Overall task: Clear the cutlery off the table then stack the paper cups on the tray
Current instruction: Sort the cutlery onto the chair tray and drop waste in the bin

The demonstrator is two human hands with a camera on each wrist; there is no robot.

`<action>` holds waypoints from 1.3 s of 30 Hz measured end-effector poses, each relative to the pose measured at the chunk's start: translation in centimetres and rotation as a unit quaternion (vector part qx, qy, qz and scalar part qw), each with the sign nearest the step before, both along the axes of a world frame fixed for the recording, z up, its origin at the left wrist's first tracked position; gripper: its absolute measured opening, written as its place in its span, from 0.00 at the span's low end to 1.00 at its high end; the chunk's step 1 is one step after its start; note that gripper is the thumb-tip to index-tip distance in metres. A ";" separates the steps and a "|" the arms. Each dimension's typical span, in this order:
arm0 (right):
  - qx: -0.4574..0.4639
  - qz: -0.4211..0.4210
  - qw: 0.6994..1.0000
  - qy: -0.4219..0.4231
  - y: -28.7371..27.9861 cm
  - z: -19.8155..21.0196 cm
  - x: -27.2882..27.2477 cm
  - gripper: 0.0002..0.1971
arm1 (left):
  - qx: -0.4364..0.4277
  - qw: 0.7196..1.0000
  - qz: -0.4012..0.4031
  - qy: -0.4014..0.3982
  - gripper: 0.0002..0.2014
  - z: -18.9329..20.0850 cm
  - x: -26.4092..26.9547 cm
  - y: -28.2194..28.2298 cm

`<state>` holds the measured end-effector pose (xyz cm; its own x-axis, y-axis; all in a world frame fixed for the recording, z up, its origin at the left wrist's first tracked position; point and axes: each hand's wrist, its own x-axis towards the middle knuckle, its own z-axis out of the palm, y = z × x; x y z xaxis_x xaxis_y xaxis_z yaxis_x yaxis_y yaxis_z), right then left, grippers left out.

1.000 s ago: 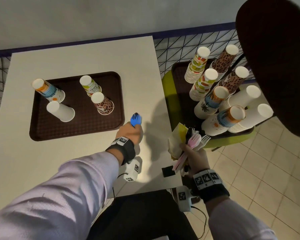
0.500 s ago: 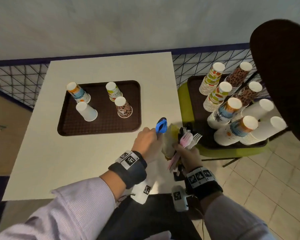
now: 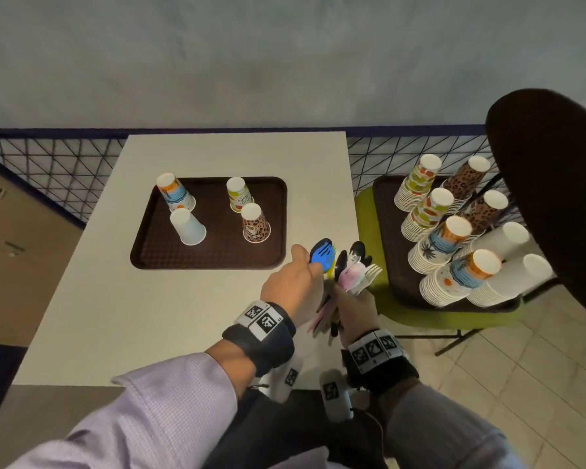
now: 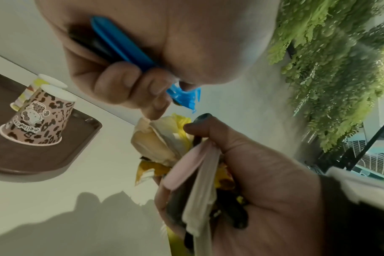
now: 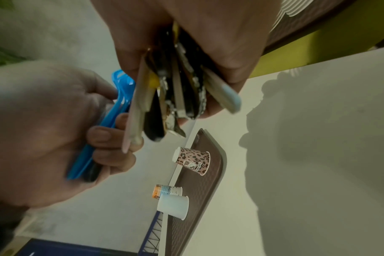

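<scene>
My left hand (image 3: 293, 286) grips a blue plastic fork (image 3: 322, 254) together with a black utensil, held upright at the table's right edge. The fork's handle (image 4: 123, 46) runs through the curled fingers. Right beside it, my right hand (image 3: 352, 308) holds a bundle of cutlery (image 3: 351, 269): pink, white, black and yellow pieces, whose handles (image 5: 164, 97) fan out below the palm. Several upturned paper cups stand apart on the brown tray (image 3: 153, 252): a leopard-print cup (image 3: 256, 223), a white cup (image 3: 186, 226), an orange-blue cup (image 3: 175, 192) and a green-yellow cup (image 3: 239, 194).
The white table (image 3: 142, 309) ends just right of my hands. Beyond it a green chair (image 3: 420, 319) carries a second brown tray (image 3: 400, 265) with several tall cup stacks (image 3: 450, 238). A dark round seat back (image 3: 555, 198) looms at far right. A wire fence (image 3: 65, 170) runs behind.
My left hand has carried the blue fork rightward from the table's middle until it sits against the cutlery bundle in my right hand. The head view has shifted, so the tray appears farther away.
</scene>
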<state>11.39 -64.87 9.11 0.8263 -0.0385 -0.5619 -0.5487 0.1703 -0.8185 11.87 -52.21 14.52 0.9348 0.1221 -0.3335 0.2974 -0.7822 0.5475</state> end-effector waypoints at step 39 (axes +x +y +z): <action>0.108 -0.062 0.992 0.013 1.7 1.5 1.9 0.10 | -0.139 0.973 -0.064 -0.171 0.12 -2.6 -1.5 1.5</action>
